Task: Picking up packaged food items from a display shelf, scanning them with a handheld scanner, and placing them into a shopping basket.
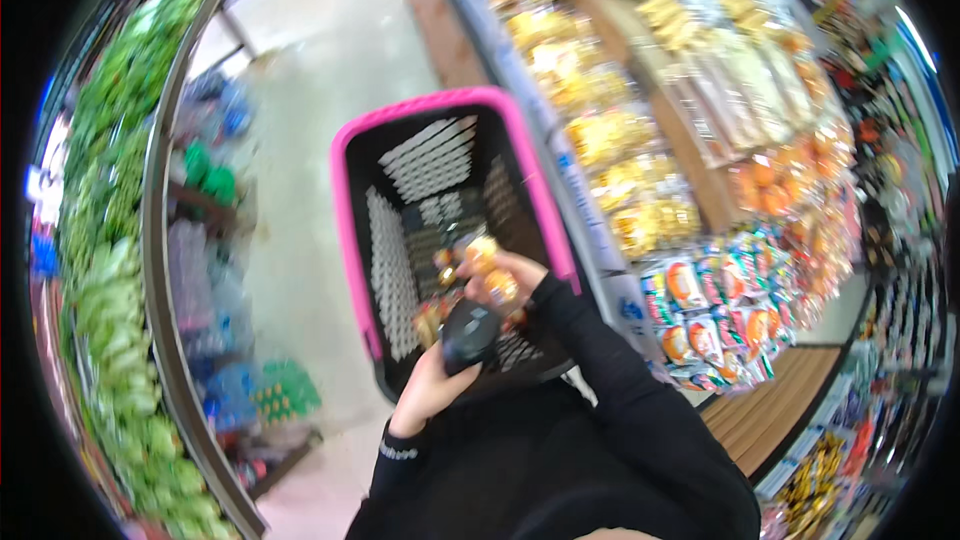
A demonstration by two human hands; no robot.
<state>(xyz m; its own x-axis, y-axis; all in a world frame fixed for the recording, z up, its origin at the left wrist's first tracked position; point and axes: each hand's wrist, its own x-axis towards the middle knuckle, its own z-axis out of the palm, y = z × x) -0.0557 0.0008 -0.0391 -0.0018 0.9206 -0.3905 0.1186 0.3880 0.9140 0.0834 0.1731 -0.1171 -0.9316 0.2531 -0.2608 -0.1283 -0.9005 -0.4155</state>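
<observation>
A black plastic shopping basket (347, 202) with a pink rim lies right in front of me. Over its near end, my left hand (433, 391) grips a dark rounded object (471, 330), too blurred to name surely. Close beside it, my right hand (517, 275) holds a small clear packet of yellow-orange food (491, 274). Several small packaged items (431, 315) lie low in the basket, partly hidden by my hands.
On the right, a display holds yellow packaged foods (615, 135), wrapped orange items (772, 184) and colourful packets (705, 315). Leafy green vegetables (112, 262) fill a shelf on the left, with blue and green bags (214, 172) beneath. A pale floor aisle (315, 37) runs between.
</observation>
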